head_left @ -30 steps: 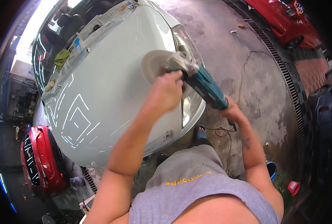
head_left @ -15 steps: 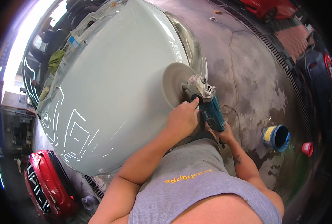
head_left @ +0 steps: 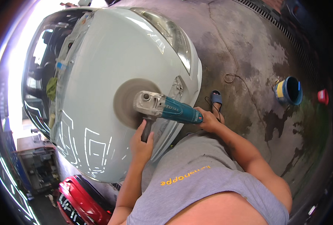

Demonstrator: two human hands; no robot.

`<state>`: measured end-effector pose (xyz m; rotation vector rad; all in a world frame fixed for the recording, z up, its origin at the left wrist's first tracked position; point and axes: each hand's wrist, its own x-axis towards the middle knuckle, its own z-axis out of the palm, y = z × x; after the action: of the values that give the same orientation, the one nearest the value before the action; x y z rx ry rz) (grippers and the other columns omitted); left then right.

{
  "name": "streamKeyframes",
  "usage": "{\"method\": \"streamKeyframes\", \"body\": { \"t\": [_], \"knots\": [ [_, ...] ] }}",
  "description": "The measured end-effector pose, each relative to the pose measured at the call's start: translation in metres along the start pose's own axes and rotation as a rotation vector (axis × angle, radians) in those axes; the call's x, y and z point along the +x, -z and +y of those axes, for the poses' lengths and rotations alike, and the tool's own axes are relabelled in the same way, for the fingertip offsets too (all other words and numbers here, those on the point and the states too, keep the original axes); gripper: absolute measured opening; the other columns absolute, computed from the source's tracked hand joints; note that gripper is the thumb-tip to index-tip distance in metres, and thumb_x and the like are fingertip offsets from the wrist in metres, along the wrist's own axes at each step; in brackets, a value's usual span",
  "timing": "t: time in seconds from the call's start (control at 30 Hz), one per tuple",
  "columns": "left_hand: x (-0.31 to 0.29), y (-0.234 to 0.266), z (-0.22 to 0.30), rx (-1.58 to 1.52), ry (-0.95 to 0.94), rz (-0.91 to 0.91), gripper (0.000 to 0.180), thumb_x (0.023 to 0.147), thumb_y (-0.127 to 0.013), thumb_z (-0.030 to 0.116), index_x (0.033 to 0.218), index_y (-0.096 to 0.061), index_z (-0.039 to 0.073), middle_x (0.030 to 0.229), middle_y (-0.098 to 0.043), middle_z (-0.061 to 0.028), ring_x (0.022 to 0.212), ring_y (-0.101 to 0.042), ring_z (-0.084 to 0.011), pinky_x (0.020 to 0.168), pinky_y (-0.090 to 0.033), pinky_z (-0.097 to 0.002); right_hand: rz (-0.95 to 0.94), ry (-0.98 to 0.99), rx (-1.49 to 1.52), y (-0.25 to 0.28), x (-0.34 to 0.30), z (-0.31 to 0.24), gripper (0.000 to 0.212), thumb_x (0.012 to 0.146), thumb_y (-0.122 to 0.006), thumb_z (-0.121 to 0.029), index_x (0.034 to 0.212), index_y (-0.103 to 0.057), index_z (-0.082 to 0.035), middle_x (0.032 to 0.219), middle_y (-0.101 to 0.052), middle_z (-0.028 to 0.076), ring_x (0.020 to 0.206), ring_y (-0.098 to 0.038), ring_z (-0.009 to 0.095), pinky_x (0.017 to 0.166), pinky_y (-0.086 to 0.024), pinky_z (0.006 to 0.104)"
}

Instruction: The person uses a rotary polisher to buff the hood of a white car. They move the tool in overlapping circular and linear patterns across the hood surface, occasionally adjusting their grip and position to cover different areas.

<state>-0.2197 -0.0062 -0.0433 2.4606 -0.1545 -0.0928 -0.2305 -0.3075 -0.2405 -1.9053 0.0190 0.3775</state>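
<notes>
A teal rotary polisher [head_left: 176, 110] with a grey metal head lies across the pale hood [head_left: 95, 56] of a car. Its round polishing pad [head_left: 126, 102] looks smeared by spin and sits over the hood's surface. My left hand [head_left: 142, 144] is closed round the black side handle [head_left: 147, 129], thumb and finger up along it. At the rear end of the body, my right hand [head_left: 208, 119] wraps the grip. A headlight [head_left: 170, 33] and a chrome emblem or grille piece [head_left: 177, 88] lie beyond the tool.
A thin cord [head_left: 245, 84] runs across the wet-patched concrete floor. At the right stand a blue bucket [head_left: 281, 92] and a small red tub [head_left: 323, 96]. A green cloth [head_left: 51, 88] lies by the windshield's masking sheet. A red car part [head_left: 84, 200] is at lower left. My sandalled foot [head_left: 216, 99] shows.
The polisher has swung left and inward over the hood, its pad now lying flatter to the panel. Both hands moved with it, and the view has shifted; the side handle now shows.
</notes>
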Motion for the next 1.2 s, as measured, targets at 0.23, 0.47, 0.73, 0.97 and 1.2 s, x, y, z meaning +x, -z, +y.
{"method": "streamKeyframes", "body": {
  "t": [0.23, 0.47, 0.73, 0.97, 1.2],
  "knots": [
    [0.043, -0.031, 0.047, 0.223, -0.100, -0.149, 0.060, 0.095, -0.078, 0.009, 0.153, -0.062, 0.013, 0.133, -0.074, -0.0211, 0.123, -0.072, -0.0395, 0.104, -0.057, -0.0441, 0.118, 0.013, 0.353, -0.058, 0.031, 0.069, 0.060, 0.083, -0.086, -0.010, 0.139, -0.064, -0.010, 0.123, -0.076, 0.017, 0.115, -0.074, 0.032, 0.101, -0.056, 0.0423],
    [0.100, -0.088, 0.093, 0.300, -0.149, -0.288, 0.057, 0.097, -0.075, 0.011, 0.152, -0.062, 0.012, 0.130, -0.074, -0.0213, 0.108, -0.074, -0.0378, 0.090, -0.059, -0.0442, 0.096, -0.055, 0.543, -0.039, 0.034, 0.126, 0.063, 0.079, -0.090, -0.007, 0.137, -0.065, -0.005, 0.124, -0.075, 0.009, 0.115, -0.070, 0.023, 0.106, -0.053, 0.0374],
    [0.147, -0.104, 0.118, 0.291, -0.121, -0.325, 0.060, 0.099, -0.073, 0.015, 0.157, -0.057, 0.011, 0.133, -0.071, -0.0219, 0.114, -0.072, -0.0414, 0.093, -0.059, -0.0485, -0.001, -0.167, 0.300, 0.073, 0.053, 0.083, 0.067, 0.078, -0.091, -0.006, 0.139, -0.064, -0.004, 0.126, -0.076, 0.008, 0.116, -0.069, 0.021, 0.107, -0.053, 0.0368],
    [0.235, -0.075, 0.153, 0.016, -0.018, -0.162, 0.056, 0.097, -0.076, 0.008, 0.152, -0.063, 0.004, 0.137, -0.072, -0.0259, 0.129, -0.071, -0.0351, 0.108, -0.054, -0.0408, 0.057, -0.065, 0.056, 0.207, 0.119, 0.036, 0.053, 0.075, -0.086, -0.005, 0.126, -0.072, -0.007, 0.112, -0.077, 0.009, 0.102, -0.070, 0.022, 0.096, -0.056, 0.0382],
    [0.364, 0.006, 0.149, -0.162, 0.165, -0.093, 0.054, 0.097, -0.080, 0.013, 0.149, -0.067, 0.007, 0.101, -0.073, -0.0047, 0.054, -0.051, -0.0065, 0.048, -0.044, -0.0268, -0.093, -0.079, 0.148, 0.277, 0.238, -0.092, 0.027, 0.077, -0.076, 0.001, 0.100, -0.064, -0.005, 0.077, -0.065, 0.002, 0.063, -0.062, 0.015, 0.058, -0.053, 0.0345]
  ]
}}
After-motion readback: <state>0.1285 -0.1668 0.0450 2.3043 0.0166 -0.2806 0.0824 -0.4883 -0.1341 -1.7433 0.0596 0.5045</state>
